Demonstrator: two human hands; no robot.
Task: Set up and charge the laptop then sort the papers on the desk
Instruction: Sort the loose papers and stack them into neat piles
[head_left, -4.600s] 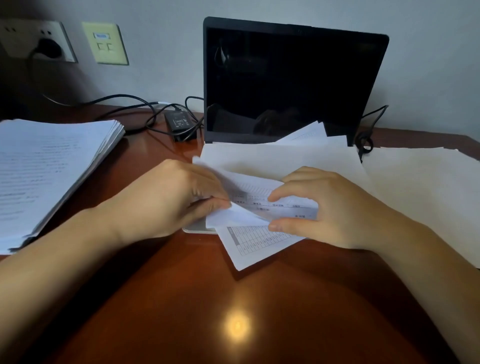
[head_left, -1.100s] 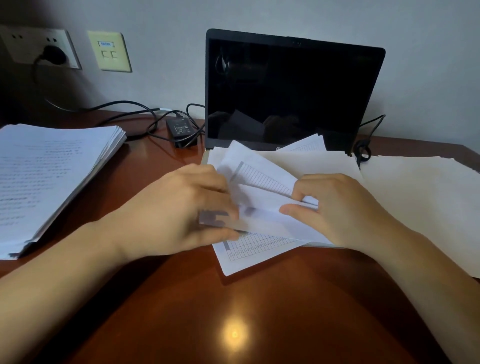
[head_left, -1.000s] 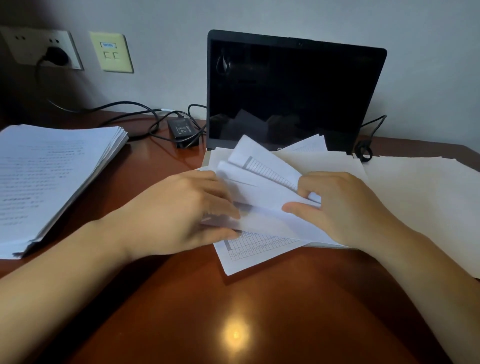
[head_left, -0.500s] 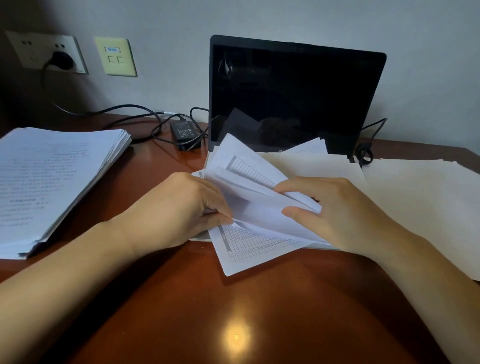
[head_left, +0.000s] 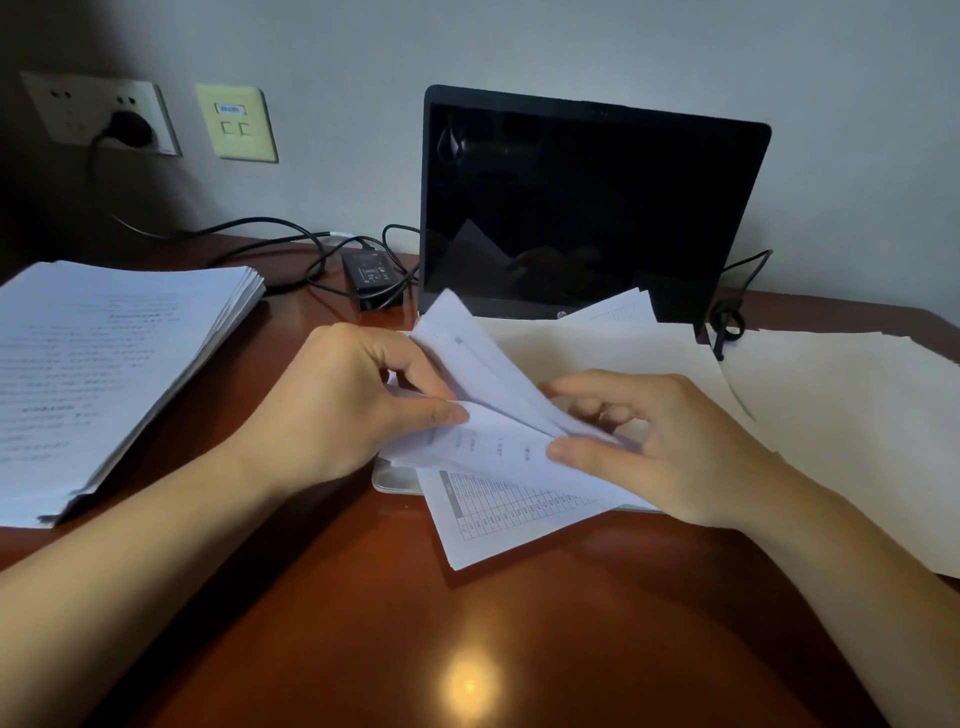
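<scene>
Desk with paper stack; left hand, right hand pinch sheets covering laptop.

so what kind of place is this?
Likely an office or study: an open laptop on a wooden desk, a thick paper stack left of it, a plug in a wall socket. The left hand and right hand pinch loose sheets.

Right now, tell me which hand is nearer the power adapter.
Left. The left hand lies in front of the power adapter; the right hand is farther off, to its right.
</scene>
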